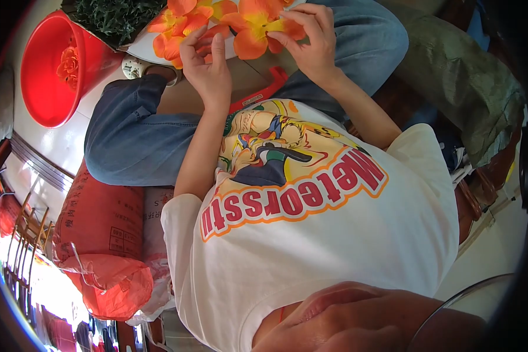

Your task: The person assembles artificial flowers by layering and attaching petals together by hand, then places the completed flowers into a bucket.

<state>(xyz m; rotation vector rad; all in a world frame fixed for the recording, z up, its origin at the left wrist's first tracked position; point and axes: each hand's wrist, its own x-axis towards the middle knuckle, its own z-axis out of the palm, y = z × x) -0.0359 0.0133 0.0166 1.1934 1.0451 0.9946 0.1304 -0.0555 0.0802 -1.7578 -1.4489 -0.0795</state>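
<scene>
Several orange and yellow artificial flowers (182, 26) lie at the top of the view over a white surface. My right hand (314, 47) pinches a petal of the large orange flower (252, 29) with the yellow centre, between thumb and forefinger. To its left, my left hand (210, 73) is at the edge of the other blooms, its thumb and fingers apart and partly curled. Whether its fingertips touch the petals is hard to tell.
A red bucket (50, 70) holding an orange-red flower stands at upper left, beside dark green foliage (114, 17). A red tool-like object (261, 94) lies between the legs. Red sacks (102, 217) are at left, a green-grey sack (457, 76) at right.
</scene>
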